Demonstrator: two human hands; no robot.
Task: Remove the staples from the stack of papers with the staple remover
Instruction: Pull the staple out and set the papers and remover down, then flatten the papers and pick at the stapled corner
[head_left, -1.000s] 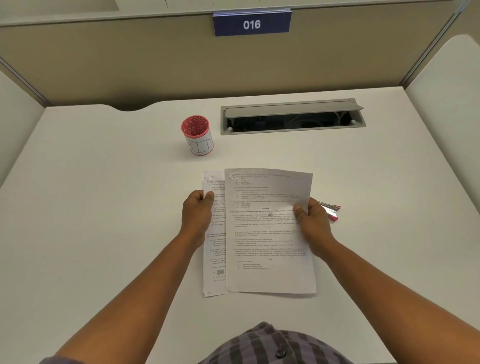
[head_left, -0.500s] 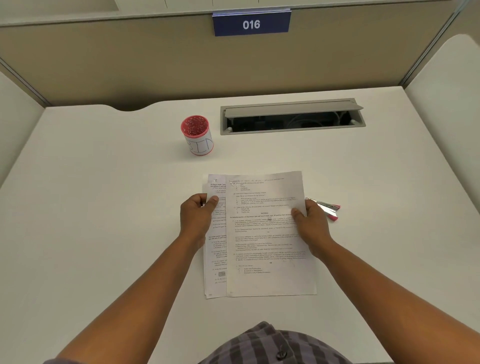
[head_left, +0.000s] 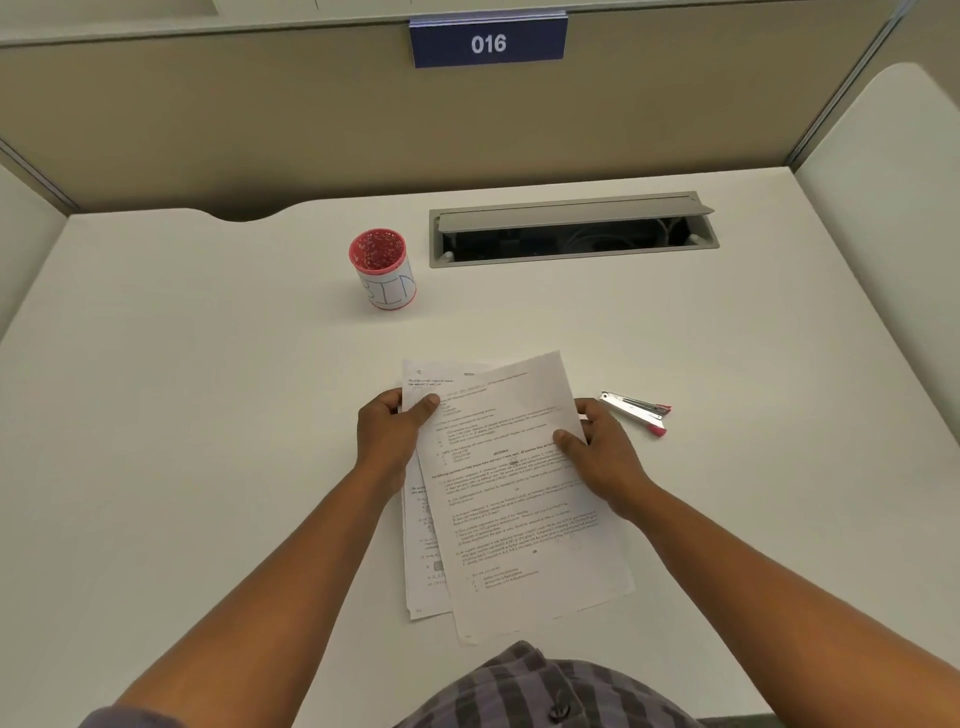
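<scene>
Now top sheet (head_left: 524, 499) skewed vs. before

papers (head_left: 519, 499): printed sheets fanned askew on desk | staple remover (head_left: 636, 411): pink-tipped metal, just right

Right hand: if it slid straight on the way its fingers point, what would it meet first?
The right hand points away and slightly left, so probably only bare desk, then the cable tray. The staple remover lies off to its right.

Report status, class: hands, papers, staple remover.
Left hand and right hand both pinching the papers, top sheet skewed. Staple remover untouched on the desk, right of them. Nothing in the way.
</scene>
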